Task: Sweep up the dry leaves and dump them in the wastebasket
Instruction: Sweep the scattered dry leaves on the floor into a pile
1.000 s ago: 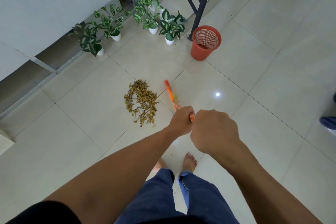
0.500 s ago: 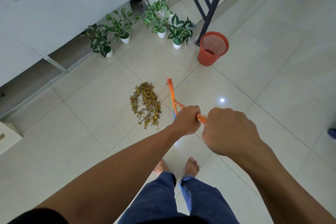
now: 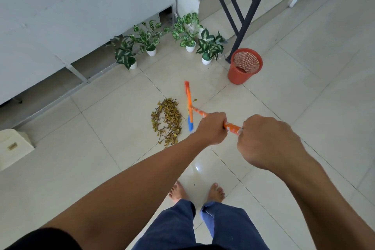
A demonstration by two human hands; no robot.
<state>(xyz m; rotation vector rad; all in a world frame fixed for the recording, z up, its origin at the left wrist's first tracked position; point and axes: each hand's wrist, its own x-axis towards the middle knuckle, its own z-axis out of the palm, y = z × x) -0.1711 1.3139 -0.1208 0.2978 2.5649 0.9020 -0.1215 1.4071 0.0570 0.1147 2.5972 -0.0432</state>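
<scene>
Both hands curl round the broom handle (image 3: pixel 231 127): the left hand (image 3: pixel 211 128) grips lower down, nearer the head, and the right hand (image 3: pixel 267 142) closes over the upper end; neither is spread. The orange-and-blue broom head (image 3: pixel 188 105) sits on the floor (image 3: pixel 113 154) just beside the right edge of the dry leaves (image 3: pixel 167 121), which lie heaped in one loose pile near the middle of the floor, well apart from the wastebasket (image 3: pixel 236 76) standing by the railing post (image 3: pixel 243 26); one stray leaf (image 3: pixel 195 100) lies on the far side of the head.

The risks, as I judge them: a hard stroke would likely scatter such light leaves across the smooth tiles rather than move them as a heap; a stroke to the left pushes them away from the wastebasket, towards the gap under the white wall; the stray leaf is easily missed; a wide swing could clip the potted plants (image 3: pixel 210 46) or tip the light basket; no dustpan is in view, so lifting the heap in may spill some.
</scene>
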